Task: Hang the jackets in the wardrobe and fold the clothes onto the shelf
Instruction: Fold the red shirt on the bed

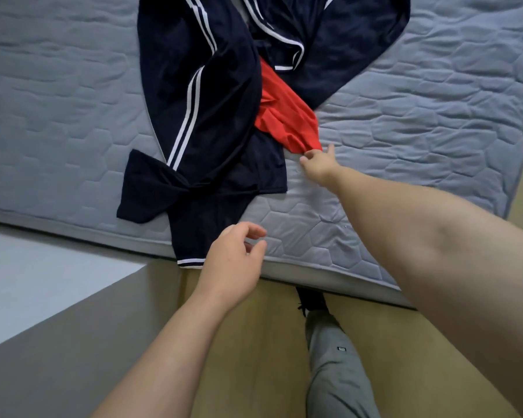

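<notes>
My right hand (pixel 317 164) pinches the smooth red garment's (pixel 280 116) corner, mid-mattress; my left hand (pixel 234 260) hovers loose-fingered, holding nothing, beside the glossy navy white-striped jacket (pixel 194 116) draping the grey quilted mattress's (pixel 405 131) near edge.

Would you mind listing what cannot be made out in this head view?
- Red garment: mostly buried under the navy striped clothes; its type is unclear.
- Navy clothes: cut off by the top edge.
- Right hand: whether it grips the red fabric is unclear.
- Wardrobe and shelf: outside the frame.
</notes>
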A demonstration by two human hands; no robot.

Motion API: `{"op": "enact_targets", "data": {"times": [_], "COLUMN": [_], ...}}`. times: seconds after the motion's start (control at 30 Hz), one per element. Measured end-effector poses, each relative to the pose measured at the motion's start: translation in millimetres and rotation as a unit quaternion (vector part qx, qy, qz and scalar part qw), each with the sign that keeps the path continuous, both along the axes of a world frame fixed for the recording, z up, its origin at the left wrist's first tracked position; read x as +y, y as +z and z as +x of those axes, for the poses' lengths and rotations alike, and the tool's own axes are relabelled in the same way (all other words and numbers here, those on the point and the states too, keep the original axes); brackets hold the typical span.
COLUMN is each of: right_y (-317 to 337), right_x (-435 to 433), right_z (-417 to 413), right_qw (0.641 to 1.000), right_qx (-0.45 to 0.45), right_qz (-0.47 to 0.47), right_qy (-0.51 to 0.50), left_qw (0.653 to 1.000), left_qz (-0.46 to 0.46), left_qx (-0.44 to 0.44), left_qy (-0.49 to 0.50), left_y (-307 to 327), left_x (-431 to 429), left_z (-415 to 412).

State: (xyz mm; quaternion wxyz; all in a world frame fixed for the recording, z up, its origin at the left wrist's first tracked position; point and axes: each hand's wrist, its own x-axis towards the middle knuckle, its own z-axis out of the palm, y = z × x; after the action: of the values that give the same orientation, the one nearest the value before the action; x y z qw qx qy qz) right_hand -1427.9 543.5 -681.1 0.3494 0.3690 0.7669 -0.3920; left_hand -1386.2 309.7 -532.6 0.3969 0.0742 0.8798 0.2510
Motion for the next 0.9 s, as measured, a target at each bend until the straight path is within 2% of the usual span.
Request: {"op": "enact_targets", "data": {"times": [0.2,0.3,0.37,0.43,0.53,0.7,0.9], "right_y": [-28.2,-9.3,20.9,67.3,152.5,311.3,475.7], "right_x": [5.3,-1.4,-8.8,-20.8,-41.4,-77.4,-123.1], "right_z": [-9.3,-9.7,-8.3,-6.5,-2.8,6.8,22.7], "right_qw": [0.977,0.964,0.959,0.949,0.956,0.944,0.911], "right_qx": [0.036,0.088,0.123,0.163,0.176,0.172,0.307], "right_qz": [-0.044,-0.045,-0.010,-0.006,-0.026,-0.135,-0.091], "right_qy": [-0.204,-0.246,-0.256,-0.271,-0.235,-0.248,-0.261], "left_qw": [1.000,1.000,1.000,0.999,0.999,0.995,0.988], "left_qz": [-0.003,0.006,0.019,0.033,0.052,0.084,0.106], "left_qx": [-0.019,-0.011,-0.004,-0.006,-0.003,0.054,0.095], "left_qy": [0.010,0.014,0.021,0.027,0.016,-0.014,-0.051], "left_y": [-12.9,-1.9,15.3,39.8,85.6,168.6,234.7], "left_x": [-7.7,-13.1,-17.4,-22.8,-30.8,-38.7,-40.6], "left_z": [3.6,1.9,-1.0,-5.1,-11.3,-31.6,-54.5]}}
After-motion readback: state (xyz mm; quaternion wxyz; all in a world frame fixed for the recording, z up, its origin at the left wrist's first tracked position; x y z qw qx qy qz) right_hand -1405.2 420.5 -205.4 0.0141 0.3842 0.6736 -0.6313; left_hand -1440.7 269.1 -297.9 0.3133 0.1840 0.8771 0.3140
